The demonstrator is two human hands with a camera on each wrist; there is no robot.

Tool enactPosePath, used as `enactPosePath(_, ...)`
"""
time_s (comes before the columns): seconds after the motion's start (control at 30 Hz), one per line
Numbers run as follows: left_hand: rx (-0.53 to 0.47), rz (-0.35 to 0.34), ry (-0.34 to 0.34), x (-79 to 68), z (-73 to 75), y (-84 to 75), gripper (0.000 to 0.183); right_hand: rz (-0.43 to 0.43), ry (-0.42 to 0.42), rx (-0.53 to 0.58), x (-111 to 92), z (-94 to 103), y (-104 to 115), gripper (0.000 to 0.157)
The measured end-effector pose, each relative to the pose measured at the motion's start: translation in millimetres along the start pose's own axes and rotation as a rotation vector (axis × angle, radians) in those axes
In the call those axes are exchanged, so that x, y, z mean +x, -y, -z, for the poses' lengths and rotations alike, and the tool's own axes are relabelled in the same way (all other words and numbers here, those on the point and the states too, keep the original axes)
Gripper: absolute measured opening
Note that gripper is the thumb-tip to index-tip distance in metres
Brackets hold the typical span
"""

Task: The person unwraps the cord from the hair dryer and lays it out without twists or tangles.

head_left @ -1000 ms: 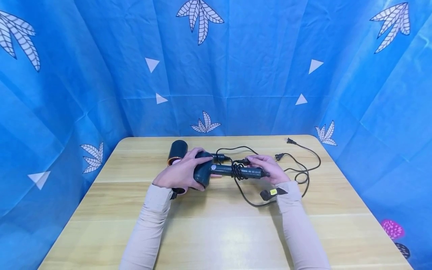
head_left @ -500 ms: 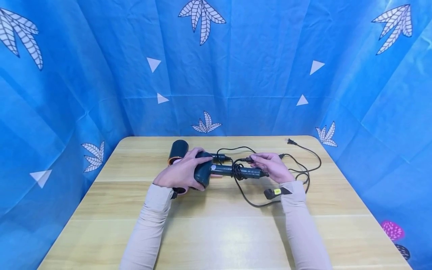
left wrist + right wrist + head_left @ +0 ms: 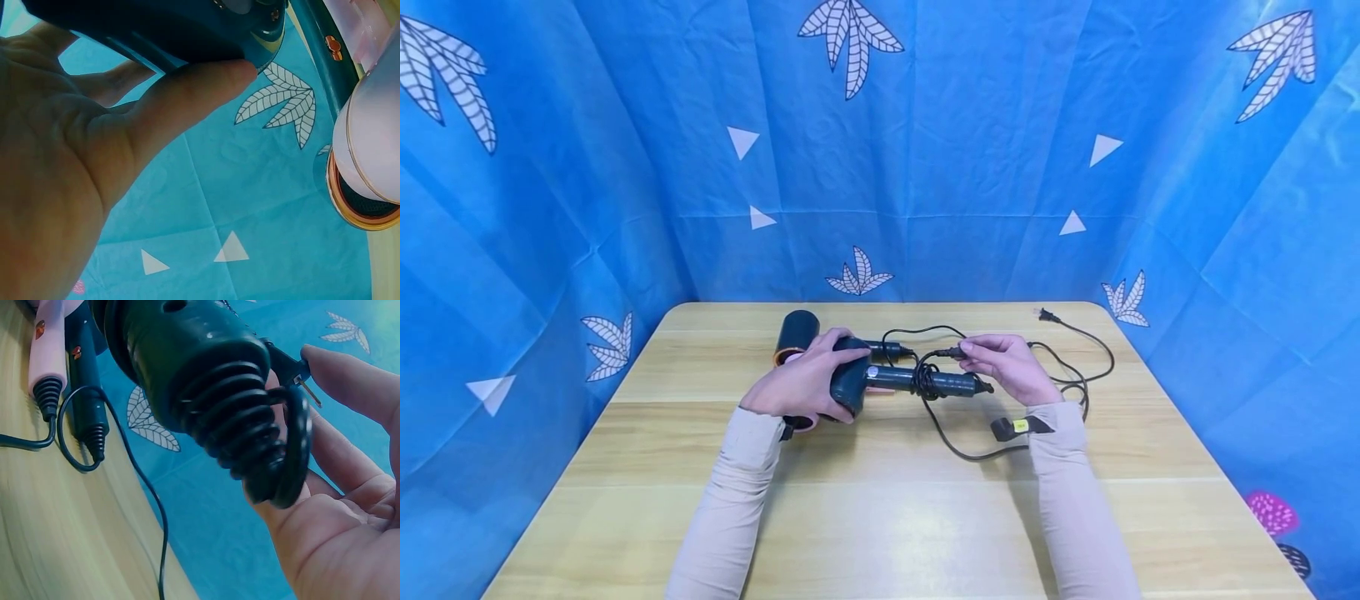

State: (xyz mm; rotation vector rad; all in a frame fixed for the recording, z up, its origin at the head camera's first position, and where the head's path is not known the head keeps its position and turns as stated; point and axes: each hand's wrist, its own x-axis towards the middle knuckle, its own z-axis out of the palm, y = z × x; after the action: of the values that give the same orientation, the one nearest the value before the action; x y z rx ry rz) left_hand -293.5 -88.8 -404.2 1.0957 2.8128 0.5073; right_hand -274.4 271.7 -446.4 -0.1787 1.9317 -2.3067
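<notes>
In the head view, a dark green hair dryer (image 3: 887, 378) appears held above the middle of the bench (image 3: 887, 533), its head (image 3: 847, 387) to the left and its handle (image 3: 958, 384) running right, its cord (image 3: 928, 381) wound in several loops around the handle. It looks rigid, probably of modest weight and heavier at the head, with a smooth shell that could slip; the head should give the surest hold, while the cord seems light and bendy, best taken at its plug (image 3: 953, 353). The left hand (image 3: 801, 379) grips the head from the left, thumb and fingers spread around it; the right hand (image 3: 1006, 367) pinches the plug just beyond the handle's far side. A second dark green dryer (image 3: 797, 332) lies beyond the left hand, and a loose plug (image 3: 1047, 315) lies at the far right. In the left wrist view, the thumb (image 3: 206, 87) presses along the dark shell; other fingers are partly hidden. In the right wrist view, the ribbed sleeve (image 3: 228, 425) at the handle's end looks flexible, a fingertip touches the plug beside a metal prong (image 3: 310, 392), and a pink dryer (image 3: 47, 350) lies beside the second dryer.
</notes>
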Motion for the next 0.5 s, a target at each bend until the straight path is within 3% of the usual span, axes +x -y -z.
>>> enactPosePath(0.5, -0.042, 0.021, -0.017, -2.2, 0.5, 6.8, 0.100, 0.003, -0.021, -0.045, -7, -11.2, 14, 0.030)
